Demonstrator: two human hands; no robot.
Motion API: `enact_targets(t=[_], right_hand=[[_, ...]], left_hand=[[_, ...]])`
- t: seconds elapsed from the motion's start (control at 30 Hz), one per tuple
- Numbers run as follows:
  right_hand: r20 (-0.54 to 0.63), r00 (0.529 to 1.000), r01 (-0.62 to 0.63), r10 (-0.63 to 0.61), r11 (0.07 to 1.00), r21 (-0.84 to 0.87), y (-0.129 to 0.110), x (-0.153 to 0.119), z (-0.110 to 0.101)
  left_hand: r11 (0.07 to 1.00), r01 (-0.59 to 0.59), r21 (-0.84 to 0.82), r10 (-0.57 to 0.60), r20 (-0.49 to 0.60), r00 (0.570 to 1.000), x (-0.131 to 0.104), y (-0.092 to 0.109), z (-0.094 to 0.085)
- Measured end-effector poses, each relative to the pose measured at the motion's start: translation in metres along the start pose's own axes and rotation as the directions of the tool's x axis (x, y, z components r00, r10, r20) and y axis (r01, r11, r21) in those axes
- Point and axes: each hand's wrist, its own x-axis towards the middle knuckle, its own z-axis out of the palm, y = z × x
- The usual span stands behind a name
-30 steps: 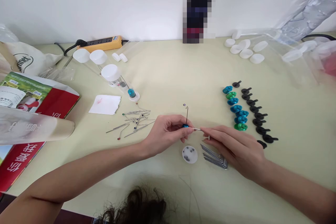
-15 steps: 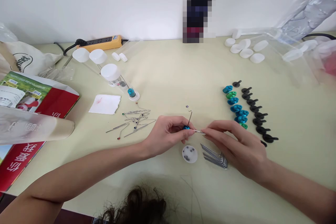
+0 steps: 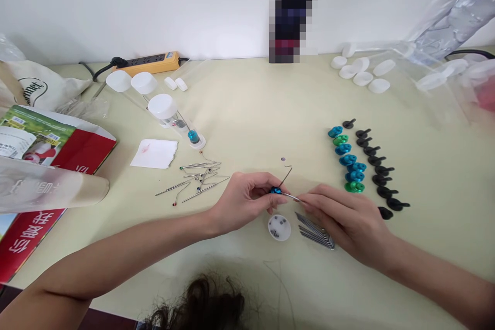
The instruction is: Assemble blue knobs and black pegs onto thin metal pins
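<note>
Left grip (image 3: 249, 196) is clamping a small blue piece (image 3: 275, 190) near the front middle of the tabletop (image 3: 247, 108), while the right grip (image 3: 344, 211) is pinching a slim metal rod (image 3: 291, 197) that is reaching toward it. Filling the left side, a red-and-green bag (image 3: 88, 154) is lying under a translucent tumbler (image 3: 62, 185). At the back, a yellow power strip (image 3: 150, 63) is resting behind white-capped clear tubes (image 3: 162, 106). Rightward, black pieces (image 3: 382, 180) are forming a column beside blue and green pieces (image 3: 348, 160). Bent metal keys (image 3: 315, 232) are lying partly beneath the right grip, with a white dish (image 3: 284, 232) of tiny dark bits (image 3: 274, 233) sitting just beside them. Thin bent wires (image 3: 193, 180) are lying scattered beyond the left forearm; another wire (image 3: 285, 178) is rising slantwise from the blue piece.

Pixelation is masking a dark upright shape (image 3: 294, 15), and the frame edge is cutting off a clear bottle (image 3: 456, 20) and the tumbler. The left grip is hiding much of the blue piece, so whether the rod is touching it cannot be told; the wire's link to a tiny bead (image 3: 283, 159) is looking too fine to make out.
</note>
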Motion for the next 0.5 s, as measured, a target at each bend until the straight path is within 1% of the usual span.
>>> enact_targets(t=[0.13, 0.2, 0.23, 0.27, 0.33, 0.4, 0.43, 0.5], right_hand=[[0.013, 0.999, -0.042, 0.041, 0.996, 0.077, -0.002, 0.001, 0.000], [0.020, 0.999, -0.034, 0.033, 0.998, 0.052, -0.005, 0.003, -0.003], [0.016, 1.000, -0.026, 0.026, 1.000, 0.011, -0.005, 0.005, -0.006], [0.004, 1.000, -0.019, 0.019, 0.999, -0.046, -0.006, 0.008, -0.011], [-0.058, 0.998, -0.029, 0.018, 0.980, -0.197, -0.002, 0.016, -0.024], [-0.132, 0.991, -0.082, 0.036, 0.927, -0.365, 0.009, 0.026, -0.043], [-0.154, 0.987, -0.111, 0.045, 0.883, -0.457, 0.018, 0.031, -0.054], [-0.210, 0.974, -0.200, 0.081, 0.737, -0.645, 0.044, 0.035, -0.079]], left_hand=[[1.000, -0.013, -0.009, 0.013, -0.020, 1.000, 0.001, 0.002, 0.001], [0.999, -0.025, -0.024, 0.024, -0.038, 0.999, 0.002, 0.003, 0.000], [0.999, -0.025, -0.032, 0.024, -0.052, 0.998, 0.003, 0.004, -0.001], [0.999, -0.023, -0.042, 0.020, -0.069, 0.997, 0.003, 0.004, -0.001], [0.998, -0.017, -0.068, 0.010, -0.100, 0.995, 0.004, 0.006, -0.003], [0.996, -0.016, -0.089, 0.006, -0.113, 0.994, 0.005, 0.006, -0.004], [0.995, -0.017, -0.095, 0.006, -0.110, 0.994, 0.005, 0.006, -0.004], [0.995, -0.014, -0.099, 0.004, -0.098, 0.995, 0.004, 0.006, -0.004]])
